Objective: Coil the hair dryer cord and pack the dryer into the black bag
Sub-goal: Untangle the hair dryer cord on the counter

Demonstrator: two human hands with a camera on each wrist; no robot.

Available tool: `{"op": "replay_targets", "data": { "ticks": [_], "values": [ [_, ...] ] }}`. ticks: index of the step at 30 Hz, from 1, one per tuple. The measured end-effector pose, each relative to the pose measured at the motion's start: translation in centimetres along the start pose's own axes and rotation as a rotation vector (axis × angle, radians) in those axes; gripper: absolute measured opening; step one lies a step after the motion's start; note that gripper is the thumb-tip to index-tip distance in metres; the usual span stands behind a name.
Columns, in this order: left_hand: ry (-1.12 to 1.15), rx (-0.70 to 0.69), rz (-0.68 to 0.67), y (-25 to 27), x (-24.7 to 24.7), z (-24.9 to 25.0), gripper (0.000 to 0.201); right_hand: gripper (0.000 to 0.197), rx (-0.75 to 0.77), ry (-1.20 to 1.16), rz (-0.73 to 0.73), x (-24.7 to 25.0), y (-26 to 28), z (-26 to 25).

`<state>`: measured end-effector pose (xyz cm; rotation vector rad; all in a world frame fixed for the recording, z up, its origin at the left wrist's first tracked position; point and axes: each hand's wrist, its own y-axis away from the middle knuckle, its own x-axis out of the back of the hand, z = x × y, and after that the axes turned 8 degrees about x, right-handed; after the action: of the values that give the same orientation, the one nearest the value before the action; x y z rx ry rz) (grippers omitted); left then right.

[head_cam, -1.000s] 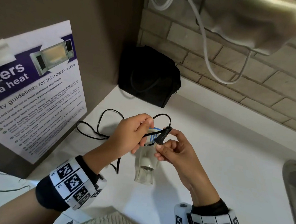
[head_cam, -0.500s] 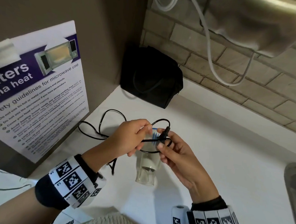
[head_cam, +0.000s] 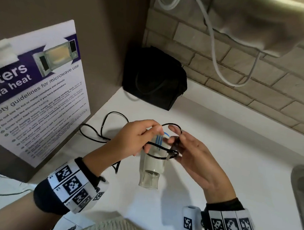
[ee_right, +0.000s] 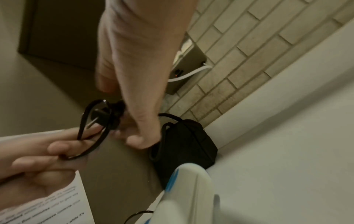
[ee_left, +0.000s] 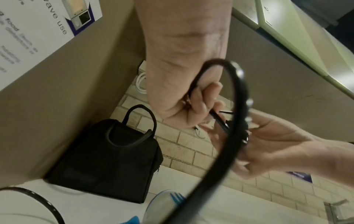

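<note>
A white hair dryer with blue stripes lies on the white counter, nozzle toward me. Just above it, my left hand grips small loops of the black cord. The rest of the cord trails loose to the left. My right hand faces the left one, index finger stretched out, and pinches the plug against the loops. In the right wrist view the plug shows its prongs beside the left fingers. The black bag stands shut in the back corner.
A microwave safety poster leans on the brown wall at left. A white hose hangs over the brick wall behind. A metal sink rim is at the right edge. Bare counter lies between the dryer and the sink.
The right hand has brought the plug down onto the loops held by the left hand, and its fingers have spread. The dryer and bag have not moved.
</note>
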<state>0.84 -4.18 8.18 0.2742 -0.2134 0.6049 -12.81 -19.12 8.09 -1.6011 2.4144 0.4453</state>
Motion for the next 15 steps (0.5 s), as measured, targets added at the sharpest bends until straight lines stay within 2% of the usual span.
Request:
{"op": "replay_targets", "data": {
  "ticks": [2,4,6,9,10,12,14,15],
  "values": [
    [0.122,0.043,-0.055,0.0,-0.3,0.1,0.03,0.029,0.118,0.006,0.121,0.1,-0.4,0.0],
    [0.306,0.144,-0.038,-0.3,-0.2,0.0,0.031,0.027,0.236,-0.086,0.189,0.4,-0.5,0.0],
    [0.37,0.212,0.05,-0.6,0.5,-0.3,0.023,0.029,0.312,-0.156,0.228,1.1,-0.1,0.1],
    [0.361,0.185,0.173,-0.8,2.1,-0.7,0.014,0.046,0.339,-0.206,0.245,2.5,0.6,0.2],
    [0.366,0.157,0.221,-0.8,2.7,-0.7,0.017,0.038,0.33,-0.192,0.254,3.3,0.9,0.1],
    [0.366,0.087,0.324,-0.7,3.7,-0.5,0.022,0.017,0.293,0.047,0.311,5.2,1.5,0.2],
    [0.381,0.012,0.391,-0.6,4.5,0.0,0.024,0.022,0.209,0.473,0.352,6.8,2.0,0.8],
    [0.4,-0.02,0.399,-0.5,4.7,0.4,0.025,0.03,0.165,0.607,0.362,7.3,2.1,1.2]
  ]
}}
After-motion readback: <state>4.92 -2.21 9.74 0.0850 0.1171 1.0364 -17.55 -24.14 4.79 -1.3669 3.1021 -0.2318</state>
